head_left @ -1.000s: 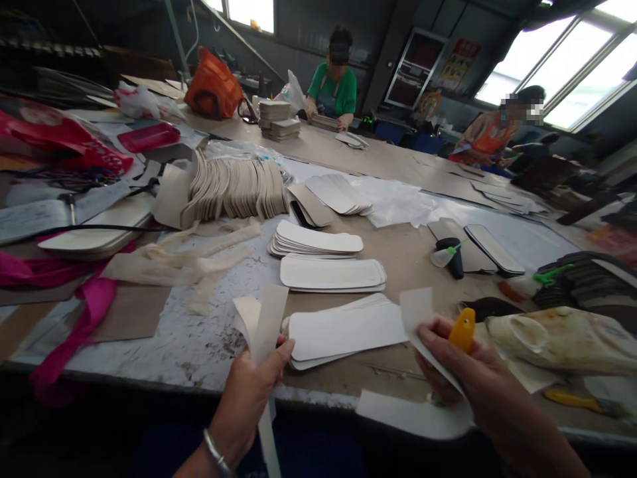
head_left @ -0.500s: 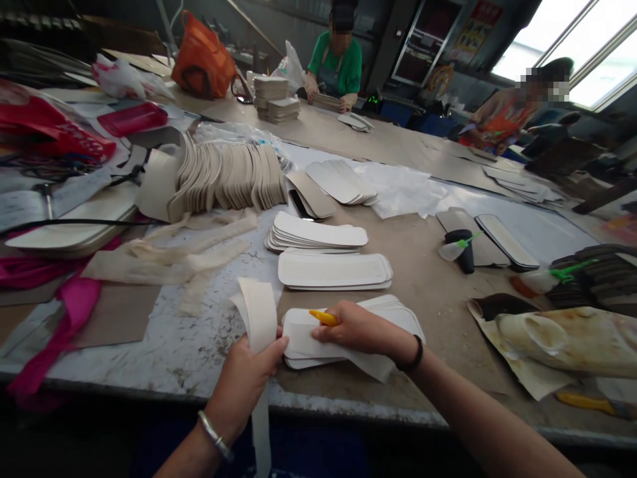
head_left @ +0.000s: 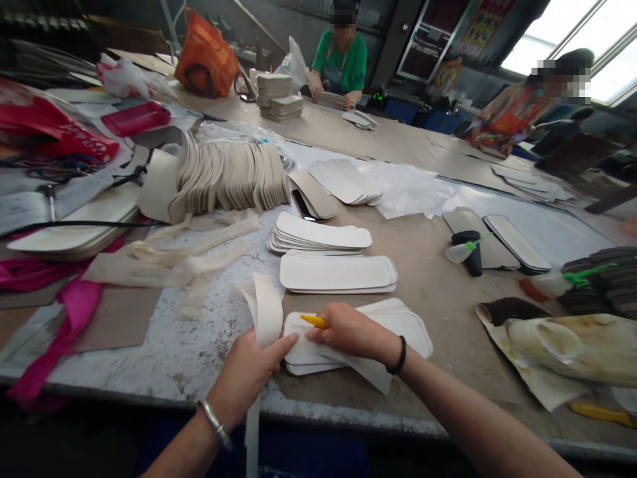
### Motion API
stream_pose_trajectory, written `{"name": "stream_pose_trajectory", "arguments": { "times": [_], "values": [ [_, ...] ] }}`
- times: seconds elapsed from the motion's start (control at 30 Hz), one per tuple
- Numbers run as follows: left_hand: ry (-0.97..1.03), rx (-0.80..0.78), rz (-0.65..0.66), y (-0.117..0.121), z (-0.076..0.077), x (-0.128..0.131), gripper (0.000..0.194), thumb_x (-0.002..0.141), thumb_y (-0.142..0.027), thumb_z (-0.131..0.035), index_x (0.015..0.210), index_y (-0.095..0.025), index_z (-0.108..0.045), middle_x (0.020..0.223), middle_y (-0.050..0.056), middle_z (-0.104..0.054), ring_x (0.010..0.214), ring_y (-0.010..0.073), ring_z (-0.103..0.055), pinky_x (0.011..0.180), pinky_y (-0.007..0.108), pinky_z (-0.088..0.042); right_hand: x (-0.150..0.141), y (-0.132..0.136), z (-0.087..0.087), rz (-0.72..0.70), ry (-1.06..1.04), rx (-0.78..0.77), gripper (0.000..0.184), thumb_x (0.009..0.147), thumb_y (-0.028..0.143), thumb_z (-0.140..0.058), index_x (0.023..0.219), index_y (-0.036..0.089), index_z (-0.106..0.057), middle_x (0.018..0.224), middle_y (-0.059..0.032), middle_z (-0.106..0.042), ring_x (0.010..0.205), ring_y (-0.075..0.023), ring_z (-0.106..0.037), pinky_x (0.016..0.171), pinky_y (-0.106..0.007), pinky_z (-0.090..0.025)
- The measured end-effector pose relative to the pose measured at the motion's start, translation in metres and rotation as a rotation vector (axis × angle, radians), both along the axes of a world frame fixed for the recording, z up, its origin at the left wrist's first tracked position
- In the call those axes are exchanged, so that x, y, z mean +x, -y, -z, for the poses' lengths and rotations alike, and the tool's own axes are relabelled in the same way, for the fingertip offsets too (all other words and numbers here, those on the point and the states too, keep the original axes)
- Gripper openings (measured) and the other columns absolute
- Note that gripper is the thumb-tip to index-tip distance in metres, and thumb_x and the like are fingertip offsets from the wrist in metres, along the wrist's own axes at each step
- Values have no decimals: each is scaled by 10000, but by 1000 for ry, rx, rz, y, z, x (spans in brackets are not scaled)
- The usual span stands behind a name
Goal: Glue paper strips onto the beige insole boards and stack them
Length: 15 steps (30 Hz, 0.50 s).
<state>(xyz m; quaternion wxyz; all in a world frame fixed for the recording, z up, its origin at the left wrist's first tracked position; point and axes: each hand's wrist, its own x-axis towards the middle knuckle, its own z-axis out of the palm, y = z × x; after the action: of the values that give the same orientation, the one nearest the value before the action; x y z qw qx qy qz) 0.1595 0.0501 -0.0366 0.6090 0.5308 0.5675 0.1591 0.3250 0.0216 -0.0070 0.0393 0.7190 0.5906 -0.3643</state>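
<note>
My left hand [head_left: 256, 364] is closed around a cream strip [head_left: 267, 309], which loops up above the fist and hangs below the table edge. Its thumb reaches onto the left end of the nearest stack of white rounded panels [head_left: 398, 320]. Over that stack, my right hand [head_left: 346, 330] grips a yellow-handled tool [head_left: 314, 321] whose far end is hidden. The right fingertips press down at the panel's left part. From under this hand a pale flap of sheet [head_left: 371, 373] sticks out over the stack's front edge. Two more panel stacks, a middle one [head_left: 338, 273] and a farther one [head_left: 323, 234], lie behind.
A long row of curved beige pieces [head_left: 229, 176] stands at the back left. Loose cream strips [head_left: 169, 262] lie on the left. To the right are a glue bottle [head_left: 462, 251] and a stained cloth roll [head_left: 572, 345]. Two people work across the table, one in green [head_left: 354, 63].
My left hand has shifted slightly, its thumb now lying farther over the panel end. The right hand with the yellow-handled tool has moved a little left. The whole view has shifted slightly.
</note>
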Motion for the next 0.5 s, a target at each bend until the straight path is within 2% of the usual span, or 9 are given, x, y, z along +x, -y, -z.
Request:
{"name": "stream_pose_trajectory", "arguments": {
  "times": [0.1, 0.2, 0.27, 0.37, 0.5],
  "values": [
    [-62, 89, 34, -2, 1, 1, 302, 503, -485, -645, 540, -204, -541, 381, -34, -494, 420, 149, -427, 457, 278, -303, -2, 6, -4, -17, 48, 28, 287, 812, 406, -568, 845, 158, -710, 806, -93, -705, 699, -191, -608, 494, -248, -269],
    [-104, 116, 75, -3, 9, -1, 338, 517, -531, -630, 498, -213, -516, 377, -18, -499, 407, 154, -428, 455, 283, -305, 12, 30, -13, -12, 125, 69, 251, 814, 399, -591, 826, 172, -699, 831, -89, -706, 742, -209, -623, 520, -255, -280],
    [-118, 113, 98, -3, 15, -4, 385, 540, -579, -612, 485, -213, -505, 388, -6, -510, 408, 156, -432, 453, 284, -308, 29, 56, -20, 59, 183, 78, 218, 844, 357, -567, 806, 177, -682, 827, -75, -699, 753, -202, -620, 559, -255, -309],
    [-144, 107, 122, -2, 21, -8, 425, 554, -621, -599, 504, -205, -522, 415, 9, -536, 419, 162, -440, 454, 285, -307, 53, 95, -23, 245, 272, 101, 199, 893, 308, -503, 847, 180, -648, 867, -62, -689, 781, -188, -618, 633, -252, -356],
    [-181, 122, 140, -2, 24, -10, 451, 561, -642, -601, 486, -205, -518, 416, 13, -540, 422, 161, -436, 458, 287, -310, 61, 118, -14, 365, 521, 151, 200, 923, 306, -468, 893, 182, -621, 918, -83, -682, 844, -217, -636, 656, -269, -380]
  ]
}}
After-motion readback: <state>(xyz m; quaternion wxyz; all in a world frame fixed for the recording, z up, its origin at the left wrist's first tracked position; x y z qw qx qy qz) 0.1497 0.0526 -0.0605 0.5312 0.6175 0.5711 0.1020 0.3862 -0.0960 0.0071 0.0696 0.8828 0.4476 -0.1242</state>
